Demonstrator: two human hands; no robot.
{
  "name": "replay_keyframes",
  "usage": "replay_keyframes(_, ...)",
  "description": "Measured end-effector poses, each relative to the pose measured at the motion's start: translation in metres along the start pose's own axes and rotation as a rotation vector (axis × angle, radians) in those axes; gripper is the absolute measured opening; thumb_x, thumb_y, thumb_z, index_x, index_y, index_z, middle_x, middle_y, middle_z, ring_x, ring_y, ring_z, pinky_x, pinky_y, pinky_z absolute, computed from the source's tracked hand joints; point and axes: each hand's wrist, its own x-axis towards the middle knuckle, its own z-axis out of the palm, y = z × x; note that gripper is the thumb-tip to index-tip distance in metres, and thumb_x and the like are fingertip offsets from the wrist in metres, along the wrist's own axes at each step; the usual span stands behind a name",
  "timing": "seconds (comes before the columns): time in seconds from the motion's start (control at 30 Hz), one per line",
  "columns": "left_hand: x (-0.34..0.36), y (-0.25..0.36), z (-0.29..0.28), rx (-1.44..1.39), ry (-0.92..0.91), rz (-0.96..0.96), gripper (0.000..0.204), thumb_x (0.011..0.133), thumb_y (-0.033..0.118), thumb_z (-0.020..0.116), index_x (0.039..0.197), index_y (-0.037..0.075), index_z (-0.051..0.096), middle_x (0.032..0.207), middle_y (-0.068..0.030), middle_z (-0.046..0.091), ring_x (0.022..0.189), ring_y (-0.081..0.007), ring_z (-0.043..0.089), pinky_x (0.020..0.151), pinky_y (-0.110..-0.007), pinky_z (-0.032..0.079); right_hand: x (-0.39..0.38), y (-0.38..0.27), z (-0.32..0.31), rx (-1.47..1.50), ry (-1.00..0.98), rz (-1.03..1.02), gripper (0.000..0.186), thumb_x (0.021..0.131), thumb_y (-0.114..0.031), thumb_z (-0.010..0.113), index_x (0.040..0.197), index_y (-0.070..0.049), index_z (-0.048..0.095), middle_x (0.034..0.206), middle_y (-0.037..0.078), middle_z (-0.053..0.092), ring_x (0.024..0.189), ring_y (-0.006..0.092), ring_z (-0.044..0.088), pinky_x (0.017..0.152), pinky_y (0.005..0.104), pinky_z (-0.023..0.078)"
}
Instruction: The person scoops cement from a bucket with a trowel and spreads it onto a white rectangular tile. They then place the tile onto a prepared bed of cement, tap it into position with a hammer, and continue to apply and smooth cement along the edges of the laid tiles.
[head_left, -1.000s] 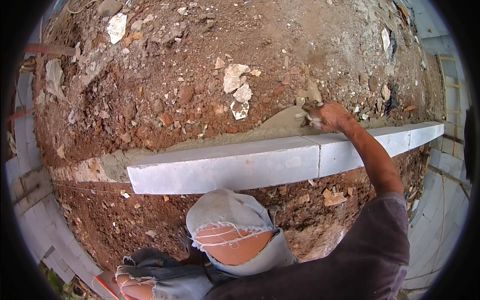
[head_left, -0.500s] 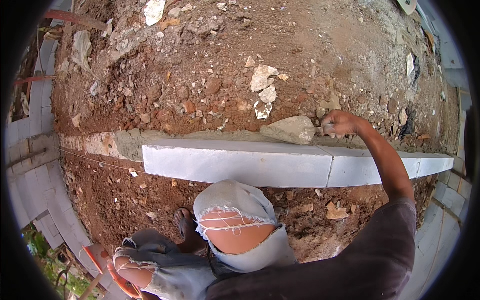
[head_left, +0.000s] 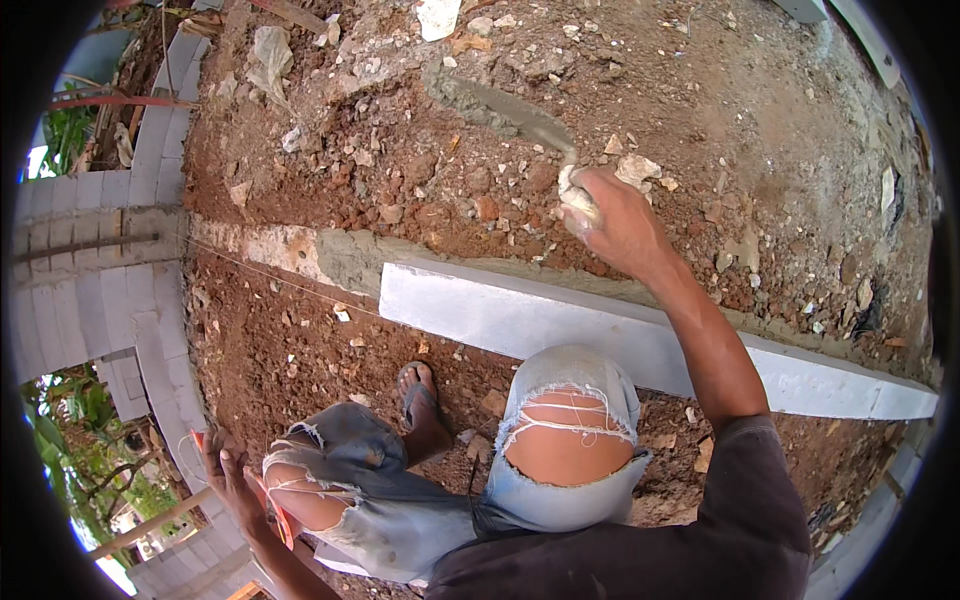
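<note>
My right hand (head_left: 607, 215) grips the handle of a trowel (head_left: 515, 118), whose blade carries wet grey mortar over the dirt beyond the block row. My left hand (head_left: 230, 470) is at the lower left, fingers apart and slightly bent, beside an orange container (head_left: 282, 520) partly hidden by my knee and hand; whether it touches the container is unclear. A row of white blocks (head_left: 450, 300) lies in front of my knees, with a grey mortar strip (head_left: 350, 256) along its far side.
A thin string (head_left: 260, 263) runs to the left block wall (head_left: 60, 310), which has a concrete column and plants behind it. Stones (head_left: 635, 172) and rubble litter the dirt (head_left: 370, 170). A red bar (head_left: 120, 100) juts at upper left. My sandaled foot (head_left: 420, 395) is below the blocks.
The view has swung left. The trowel has lifted from beside the blocks and turned toward upper left, now showing mortar on its blade. My left hand has come into view by the orange container.
</note>
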Motion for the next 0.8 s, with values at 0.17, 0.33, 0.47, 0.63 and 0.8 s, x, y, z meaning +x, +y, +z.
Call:
replay_keyframes(0.17, 0.013, 0.029, 0.017, 0.018, -0.084, 0.085, 0.059, 0.105, 0.035, 0.054, 0.152, 0.003, 0.040, 0.141, -0.0155, 0.054, 0.115, -0.0257, 0.060, 0.101, -0.040, 0.047, 0.005, 0.042, 0.109, -0.068, -0.581, 0.130, 0.026, 0.091, -0.024, 0.067, 0.102, 0.000, 0.065, 0.097, 0.021, 0.069, 0.091, 0.0409, 0.067, 0.080, 0.0485, 0.052)
replay_keyframes(0.33, 0.014, 0.010, -0.007, 0.068, -0.011, 0.036, 0.057, 0.107, 0.038, 0.048, 0.154, 0.007, 0.040, 0.148, -0.0173, 0.048, 0.127, -0.0275, 0.054, 0.107, -0.041, 0.044, -0.008, 0.050, 0.064, 0.162, -0.431, 0.222, 0.028, 0.090, -0.026, 0.069, 0.105, -0.003, 0.066, 0.098, 0.020, 0.069, 0.093, 0.0404, 0.067, 0.081, 0.0493, 0.052)
replay_keyframes(0.47, 0.019, 0.004, -0.001, 0.043, -0.009, 0.007, 0.055, 0.108, 0.035, 0.048, 0.153, 0.005, 0.040, 0.148, -0.0169, 0.049, 0.129, -0.0262, 0.053, 0.107, -0.040, 0.044, -0.045, 0.092, 0.032, -0.292, -0.619, 0.165, 0.026, 0.091, -0.027, 0.066, 0.105, -0.005, 0.066, 0.100, 0.019, 0.067, 0.099, 0.0419, 0.065, 0.083, 0.0523, 0.051)
replay_keyframes(0.63, 0.027, -0.026, 0.003, 0.091, -0.067, 0.061, 0.053, 0.105, 0.023, 0.054, 0.151, 0.000, 0.042, 0.146, -0.0168, 0.051, 0.126, -0.0249, 0.054, 0.107, -0.040, 0.044, -0.060, 0.090, 0.012, -0.343, -0.739, 0.396, 0.026, 0.090, -0.025, 0.065, 0.108, -0.006, 0.064, 0.109, 0.019, 0.068, 0.102, 0.0417, 0.065, 0.084, 0.0541, 0.051)
replay_keyframes(0.8, 0.024, -0.036, 0.003, 0.186, -0.075, 0.098, 0.053, 0.103, 0.026, 0.058, 0.146, -0.002, 0.047, 0.145, -0.0185, 0.052, 0.127, -0.0278, 0.054, 0.105, -0.040, 0.045, -0.075, 0.094, -0.001, -0.420, -0.611, 0.263, 0.030, 0.091, -0.028, 0.065, 0.114, -0.008, 0.061, 0.112, 0.019, 0.069, 0.103, 0.0420, 0.065, 0.085, 0.0534, 0.052)
